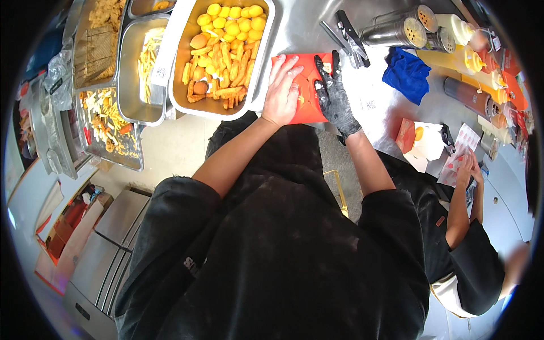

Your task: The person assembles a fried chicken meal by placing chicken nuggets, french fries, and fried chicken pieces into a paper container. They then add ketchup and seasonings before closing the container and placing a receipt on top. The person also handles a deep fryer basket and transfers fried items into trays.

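A red card takeaway box lies on the steel counter, close against my body. My bare left hand rests flat on its left part, fingers stretched toward the far edge. On its right part lies my right hand in a black glove, with fingers straight and apart. My palms hide much of the box's sides, and I cannot tell whether it is folded flat. Just left of it stands a deep steel pan of yellow balls and battered fried sticks.
Further left are a pan of fries and a fryer basket. Black tongs, steel shakers, a blue cloth and sauce bottles stand right. A co-worker's hands handle printed paper beside a red-and-white box.
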Action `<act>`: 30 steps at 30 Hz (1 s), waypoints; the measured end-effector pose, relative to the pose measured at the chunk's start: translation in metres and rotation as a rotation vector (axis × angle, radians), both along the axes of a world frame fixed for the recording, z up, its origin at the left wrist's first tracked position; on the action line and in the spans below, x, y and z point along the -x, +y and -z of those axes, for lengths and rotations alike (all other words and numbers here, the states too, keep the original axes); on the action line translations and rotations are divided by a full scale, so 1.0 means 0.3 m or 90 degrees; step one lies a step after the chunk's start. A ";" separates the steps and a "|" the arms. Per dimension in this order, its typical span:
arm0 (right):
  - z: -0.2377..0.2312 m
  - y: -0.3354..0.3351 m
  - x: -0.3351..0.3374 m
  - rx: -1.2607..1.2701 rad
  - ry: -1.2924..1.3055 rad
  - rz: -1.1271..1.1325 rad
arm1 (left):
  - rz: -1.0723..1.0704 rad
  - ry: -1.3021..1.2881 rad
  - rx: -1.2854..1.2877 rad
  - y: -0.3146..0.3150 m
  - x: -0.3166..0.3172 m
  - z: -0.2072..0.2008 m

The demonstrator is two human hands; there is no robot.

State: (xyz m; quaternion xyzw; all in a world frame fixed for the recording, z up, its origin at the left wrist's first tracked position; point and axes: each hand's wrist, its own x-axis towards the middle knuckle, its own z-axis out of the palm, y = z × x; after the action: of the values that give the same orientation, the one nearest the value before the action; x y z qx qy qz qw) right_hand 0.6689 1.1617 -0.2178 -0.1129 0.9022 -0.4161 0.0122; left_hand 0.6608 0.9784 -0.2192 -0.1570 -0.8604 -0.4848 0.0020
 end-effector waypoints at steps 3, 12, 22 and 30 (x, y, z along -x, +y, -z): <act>-0.027 -0.011 0.003 -0.037 -0.002 0.002 | -0.018 0.002 -0.008 0.010 -0.003 0.009; 0.034 0.026 -0.035 0.070 -0.070 0.004 | -0.042 0.010 -0.041 0.006 0.009 0.019; 0.034 0.013 -0.029 0.099 -0.061 0.026 | -0.048 0.034 -0.047 0.004 0.006 0.047; 0.010 -0.016 -0.036 0.067 -0.060 0.049 | -0.050 0.010 -0.007 0.021 0.018 0.043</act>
State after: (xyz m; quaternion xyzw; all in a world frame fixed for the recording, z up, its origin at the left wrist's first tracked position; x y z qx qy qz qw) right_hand 0.6797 1.1569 -0.2208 -0.0586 0.8813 -0.4678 0.0325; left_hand 0.6555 0.9847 -0.2321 -0.1269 -0.8632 -0.4879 0.0284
